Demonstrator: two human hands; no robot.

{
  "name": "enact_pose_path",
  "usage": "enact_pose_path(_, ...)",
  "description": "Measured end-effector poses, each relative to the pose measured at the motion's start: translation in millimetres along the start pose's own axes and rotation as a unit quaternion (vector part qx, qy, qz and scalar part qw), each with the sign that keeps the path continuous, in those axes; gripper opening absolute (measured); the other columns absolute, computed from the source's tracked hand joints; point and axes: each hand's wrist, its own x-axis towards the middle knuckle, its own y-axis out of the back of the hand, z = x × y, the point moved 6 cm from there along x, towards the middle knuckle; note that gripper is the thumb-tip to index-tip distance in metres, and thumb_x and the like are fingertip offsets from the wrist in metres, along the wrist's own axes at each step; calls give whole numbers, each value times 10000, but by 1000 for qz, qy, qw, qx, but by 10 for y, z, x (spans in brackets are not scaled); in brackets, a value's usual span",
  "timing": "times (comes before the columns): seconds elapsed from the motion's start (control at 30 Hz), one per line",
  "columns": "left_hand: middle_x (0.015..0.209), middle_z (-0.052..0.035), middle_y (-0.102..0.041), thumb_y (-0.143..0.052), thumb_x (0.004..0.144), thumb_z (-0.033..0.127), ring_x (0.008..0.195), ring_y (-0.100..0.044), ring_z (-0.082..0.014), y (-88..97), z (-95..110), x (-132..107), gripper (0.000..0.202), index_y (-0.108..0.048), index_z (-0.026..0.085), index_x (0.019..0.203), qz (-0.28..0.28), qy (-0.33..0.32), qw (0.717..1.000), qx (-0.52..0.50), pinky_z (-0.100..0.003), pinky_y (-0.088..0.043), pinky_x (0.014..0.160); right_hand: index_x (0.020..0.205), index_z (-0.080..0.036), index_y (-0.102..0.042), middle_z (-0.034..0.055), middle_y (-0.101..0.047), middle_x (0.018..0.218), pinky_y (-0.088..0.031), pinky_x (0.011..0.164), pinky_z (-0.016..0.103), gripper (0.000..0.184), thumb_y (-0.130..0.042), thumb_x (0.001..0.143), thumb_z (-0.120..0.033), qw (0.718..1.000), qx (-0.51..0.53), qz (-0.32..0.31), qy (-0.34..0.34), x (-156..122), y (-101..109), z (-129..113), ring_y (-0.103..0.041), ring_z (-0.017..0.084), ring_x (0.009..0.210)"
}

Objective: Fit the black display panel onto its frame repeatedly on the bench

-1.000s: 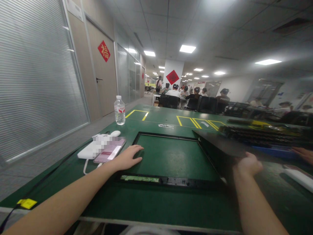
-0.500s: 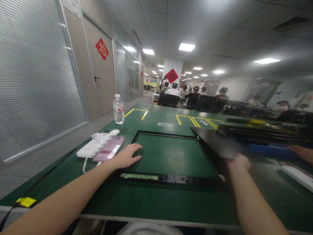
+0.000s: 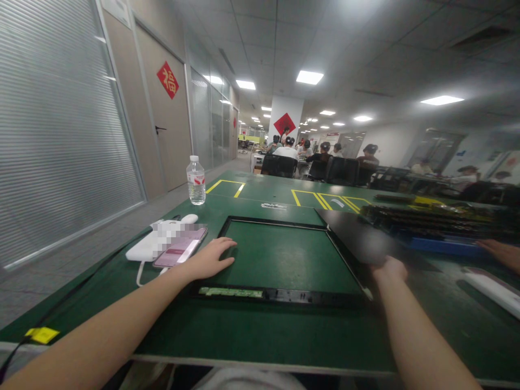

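A black rectangular bezel frame (image 3: 320, 298) lies flat on the green table (image 3: 260, 336), with a green circuit board strip (image 3: 231, 293) along its near side. My left hand (image 3: 215, 257) rests over the frame's left side, fingers stretched out and thumb apart. To the right, my right hand (image 3: 390, 269) is closed on the edge of a thin, dark flat panel (image 3: 357, 238). That panel is tilted, and its left edge lies along the frame's right side. My right fingers are partly hidden and blurred.
Left of the frame are a purple-screened phone (image 3: 184, 249), a white device (image 3: 140, 250) with a cable, and a water bottle (image 3: 196, 181). Dark stacked parts (image 3: 422, 222) and a blue tray (image 3: 447, 246) sit at right, near another person's hand (image 3: 499, 253).
My right hand has shifted slightly left with the dark panel, toward the frame. My left hand and the frame have stayed in place.
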Motion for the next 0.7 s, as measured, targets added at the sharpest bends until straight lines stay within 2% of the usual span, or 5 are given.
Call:
enact_pose_path(0.1,1377,-154,-598,-585,827,464,1306,-514,-325,-12,-7,-3,518,-641,183,1259,-5,-3,1000,9,-473,-362,1121,1090,-194,-599,25,-658,984,-601,590,287,446,-553,696,9,997,16,77,-5,-40,74,5,-629,116,626)
enact_pose_path(0.23,1387,-150,-590,-581,834,476,1305,-516,-328,-18,-17,-6,525,-637,189,1271,-10,-3,1000,9,-473,-369,1116,1087,-201,-604,20,-672,956,-617,655,344,454,-557,684,2,998,-1,59,2,-68,48,-10,-660,145,674)
enact_pose_path(0.37,1381,-151,-596,-591,826,476,1297,-523,-336,-14,-30,-5,519,-647,193,1257,-4,1,1000,6,-479,-371,1114,1099,-198,-598,24,-663,946,-616,631,341,460,-560,686,1,998,17,62,-6,-58,57,-4,-649,141,659)
enact_pose_path(0.53,1398,-173,-579,-574,833,458,1316,-505,-339,-9,0,-8,541,-628,164,1283,-10,9,999,29,-476,-361,1122,1109,-208,-585,22,-658,940,-615,632,380,450,-570,697,-29,998,-24,51,12,-20,45,-14,-629,145,616)
enact_pose_path(0.7,1379,-182,-590,-565,834,450,1304,-516,-337,-4,13,-2,550,-621,142,1287,-12,15,999,38,-472,-364,1121,1054,-193,-592,23,-647,937,-606,645,336,402,-556,699,-6,999,16,50,-3,-25,40,9,-629,130,636)
